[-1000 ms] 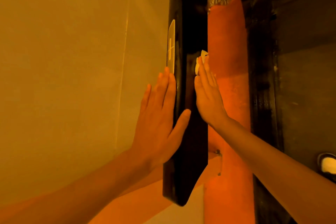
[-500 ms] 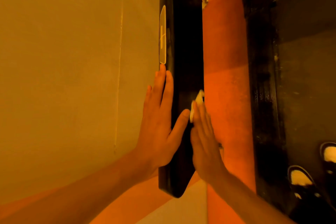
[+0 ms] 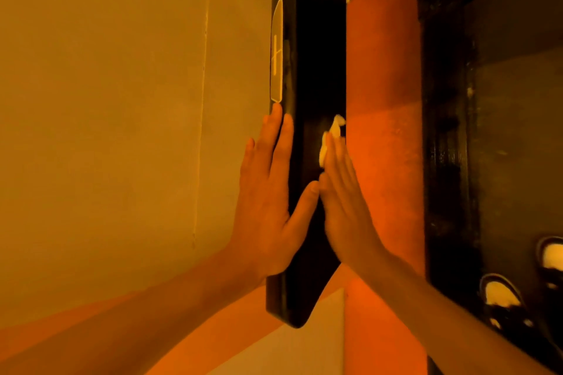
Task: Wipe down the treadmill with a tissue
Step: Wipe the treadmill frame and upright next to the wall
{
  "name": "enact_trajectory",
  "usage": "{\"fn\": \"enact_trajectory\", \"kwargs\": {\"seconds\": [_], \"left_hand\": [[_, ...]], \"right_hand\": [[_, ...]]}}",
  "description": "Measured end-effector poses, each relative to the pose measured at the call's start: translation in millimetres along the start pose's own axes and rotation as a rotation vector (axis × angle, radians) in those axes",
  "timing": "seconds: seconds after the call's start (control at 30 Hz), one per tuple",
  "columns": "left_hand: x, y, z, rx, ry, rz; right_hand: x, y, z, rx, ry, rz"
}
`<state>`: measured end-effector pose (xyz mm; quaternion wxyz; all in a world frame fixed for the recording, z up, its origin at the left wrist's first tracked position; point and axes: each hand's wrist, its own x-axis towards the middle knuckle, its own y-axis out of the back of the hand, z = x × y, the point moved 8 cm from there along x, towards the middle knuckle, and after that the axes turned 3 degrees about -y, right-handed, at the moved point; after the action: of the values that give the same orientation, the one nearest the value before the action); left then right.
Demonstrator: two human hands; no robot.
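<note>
Left hand [image 3: 268, 207] lies flat, fingers straight, against the left flank of the upright treadmill panel [image 3: 316, 55], evidently bracing it. On the panel's front face, the tissue [image 3: 335, 128] is pinned beneath the flat right hand [image 3: 344, 207], presumably for wiping.

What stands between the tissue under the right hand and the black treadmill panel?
Nothing visible: the right hand presses the tissue flat on the treadmill panel. The left hand braces the panel, thumb just below the tissue.
</note>
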<state>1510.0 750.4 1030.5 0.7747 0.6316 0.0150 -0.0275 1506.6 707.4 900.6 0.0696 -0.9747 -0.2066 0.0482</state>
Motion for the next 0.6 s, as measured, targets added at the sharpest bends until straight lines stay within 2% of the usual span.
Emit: {"fn": "enact_trajectory", "kwargs": {"seconds": [0.07,0.13,0.33,0.4,0.47,0.6], "left_hand": [[-1,2,0,-0.01,-0.002,0.018],[-3,2,0,-0.013,-0.004,0.037],[-6,1,-1,-0.044,0.007,0.065],[-7,1,0,-0.075,-0.001,0.073],[-7,2,1,-0.095,-0.005,0.081],[-6,3,3,-0.12,-0.021,0.088]], "right_hand": [[-53,-14,-3,0.043,-0.016,-0.043],[-58,-16,-3,0.032,-0.033,-0.055],[82,21,-6,-0.133,0.038,0.011],[102,25,-6,-0.15,0.04,0.015],[78,17,-3,-0.095,0.032,0.025],[-48,-12,0,0.0,0.016,-0.02]]}}
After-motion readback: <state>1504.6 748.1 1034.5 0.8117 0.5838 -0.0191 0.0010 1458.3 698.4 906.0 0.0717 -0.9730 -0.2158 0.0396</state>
